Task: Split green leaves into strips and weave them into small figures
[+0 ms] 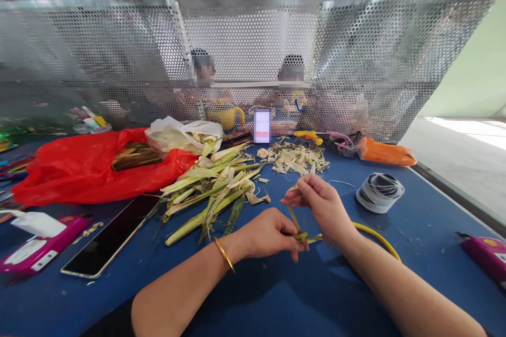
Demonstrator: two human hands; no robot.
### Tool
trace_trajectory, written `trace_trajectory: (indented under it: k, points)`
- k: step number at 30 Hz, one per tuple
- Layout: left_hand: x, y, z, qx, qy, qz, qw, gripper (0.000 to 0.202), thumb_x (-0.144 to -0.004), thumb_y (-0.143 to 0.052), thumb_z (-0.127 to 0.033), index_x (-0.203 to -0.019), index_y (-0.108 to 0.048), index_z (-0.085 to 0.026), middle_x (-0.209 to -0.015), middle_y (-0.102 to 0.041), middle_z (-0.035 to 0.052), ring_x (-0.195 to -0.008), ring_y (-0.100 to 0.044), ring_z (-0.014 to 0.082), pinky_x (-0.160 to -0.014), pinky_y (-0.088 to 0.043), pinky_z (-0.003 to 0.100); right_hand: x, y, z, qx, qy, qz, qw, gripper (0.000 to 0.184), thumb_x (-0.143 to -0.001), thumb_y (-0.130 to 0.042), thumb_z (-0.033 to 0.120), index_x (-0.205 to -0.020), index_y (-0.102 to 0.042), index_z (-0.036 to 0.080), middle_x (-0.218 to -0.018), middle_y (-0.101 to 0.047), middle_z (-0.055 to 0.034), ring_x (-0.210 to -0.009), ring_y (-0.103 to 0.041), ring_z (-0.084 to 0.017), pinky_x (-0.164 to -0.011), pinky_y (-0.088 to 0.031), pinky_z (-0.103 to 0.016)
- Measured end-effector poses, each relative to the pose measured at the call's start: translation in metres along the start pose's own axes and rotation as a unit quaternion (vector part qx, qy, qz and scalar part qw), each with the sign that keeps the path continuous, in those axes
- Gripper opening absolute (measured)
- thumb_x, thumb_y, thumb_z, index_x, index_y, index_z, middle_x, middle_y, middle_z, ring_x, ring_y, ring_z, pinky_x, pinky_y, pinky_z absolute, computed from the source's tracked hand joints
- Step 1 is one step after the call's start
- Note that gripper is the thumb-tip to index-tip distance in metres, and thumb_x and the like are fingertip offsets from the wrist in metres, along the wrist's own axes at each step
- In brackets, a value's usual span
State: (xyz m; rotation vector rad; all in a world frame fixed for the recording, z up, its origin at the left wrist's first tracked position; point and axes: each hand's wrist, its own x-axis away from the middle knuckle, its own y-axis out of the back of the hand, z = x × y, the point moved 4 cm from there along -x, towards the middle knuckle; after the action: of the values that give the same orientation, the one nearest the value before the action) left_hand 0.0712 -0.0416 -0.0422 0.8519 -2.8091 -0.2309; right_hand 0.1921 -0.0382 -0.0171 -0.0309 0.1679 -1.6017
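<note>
My left hand [272,234], a gold bangle on its wrist, pinches a small crossing of green and yellowish husk strips [303,237] between thumb and fingers. Above it and to the right, my right hand [318,202] has its thumb and fingers pressed together on the upper end of one strip, which slants up from the left hand. The exact tip in its fingers is hidden. Just beyond both hands lies a pile of long green and pale corn husks [215,184]. Short pale husk scraps [298,157] are heaped farther back.
A red plastic bag [90,174] and a dark phone [113,237] lie to the left, near a magenta power strip [47,245]. A white string roll [380,193] and an orange packet [387,151] are at right. Behind stand a lit phone [261,125] and a perforated metal screen [253,31], with people beyond.
</note>
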Motion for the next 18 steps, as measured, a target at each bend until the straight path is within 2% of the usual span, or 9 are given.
trace_trajectory:
  k: [2,6,10,13,15,16,18]
  points:
    - [0.001,0.002,-0.001,0.002,0.006,-0.015,1.0,0.021,-0.071,-0.069,-0.035,-0.063,-0.074,-0.016,-0.075,-0.072,0.0022,-0.073,-0.06,0.0144,-0.065,-0.04,0.021,-0.002,0.001,-0.002,0.007,0.007,-0.01,1.0,0.037,-0.078,-0.064,0.054,-0.074,-0.05,0.021,-0.072,-0.07,-0.0003,-0.071,-0.071,-0.019,-0.068,-0.053,-0.031]
    - [0.0,0.001,0.002,-0.015,0.037,-0.05,0.998,0.033,-0.072,-0.067,-0.046,-0.061,-0.074,-0.016,-0.062,-0.068,0.0034,-0.062,-0.056,0.0134,-0.056,-0.036,0.022,-0.001,-0.002,-0.003,0.009,0.034,0.003,0.999,0.035,-0.079,-0.063,0.053,-0.075,-0.05,0.021,-0.073,-0.069,-0.0001,-0.073,-0.071,-0.019,-0.071,-0.054,-0.033]
    - [-0.002,-0.003,0.002,0.016,0.051,-0.075,0.996,0.027,-0.074,-0.062,-0.036,-0.064,-0.074,-0.014,-0.056,-0.065,0.0028,-0.049,-0.044,0.0093,-0.048,-0.029,0.022,-0.002,-0.002,-0.001,0.015,0.068,0.013,0.997,0.029,-0.084,-0.061,0.048,-0.077,-0.051,0.022,-0.079,-0.069,-0.0004,-0.079,-0.07,-0.019,-0.078,-0.053,-0.034]
    - [-0.002,0.002,0.001,0.08,0.071,-0.106,0.989,0.024,-0.073,-0.059,-0.031,-0.069,-0.074,-0.013,-0.054,-0.064,0.0017,-0.042,-0.037,0.0067,-0.044,-0.026,0.021,-0.006,0.009,0.006,0.077,0.11,0.004,0.991,0.023,-0.087,-0.056,0.045,-0.092,-0.053,0.023,-0.085,-0.069,-0.0016,-0.08,-0.068,-0.018,-0.076,-0.052,-0.033]
    - [-0.002,0.01,0.0,0.13,0.07,-0.141,0.979,0.025,-0.074,-0.059,-0.033,-0.071,-0.073,-0.013,-0.055,-0.064,0.0017,-0.041,-0.038,0.0064,-0.043,-0.026,0.021,-0.01,0.016,0.016,0.19,0.159,0.012,0.969,0.024,-0.089,-0.054,0.042,-0.104,-0.054,0.024,-0.089,-0.069,-0.0029,-0.083,-0.066,-0.018,-0.076,-0.05,-0.033]
    - [-0.002,0.015,0.0,0.152,0.065,-0.158,0.973,0.026,-0.075,-0.06,-0.035,-0.072,-0.073,-0.013,-0.056,-0.063,0.0015,-0.041,-0.039,0.0063,-0.043,-0.027,0.02,-0.011,0.018,0.021,0.259,0.185,0.041,0.947,0.023,-0.089,-0.054,0.039,-0.106,-0.056,0.024,-0.09,-0.069,-0.0033,-0.084,-0.065,-0.018,-0.076,-0.049,-0.032]
    - [-0.001,0.024,0.0,0.182,0.054,-0.177,0.966,0.028,-0.075,-0.06,-0.037,-0.073,-0.073,-0.013,-0.057,-0.063,0.001,-0.041,-0.04,0.0057,-0.042,-0.026,0.02,-0.011,0.016,0.026,0.384,0.228,0.138,0.884,0.015,-0.091,-0.054,0.033,-0.097,-0.063,0.023,-0.087,-0.069,-0.003,-0.082,-0.063,-0.017,-0.076,-0.045,-0.03]
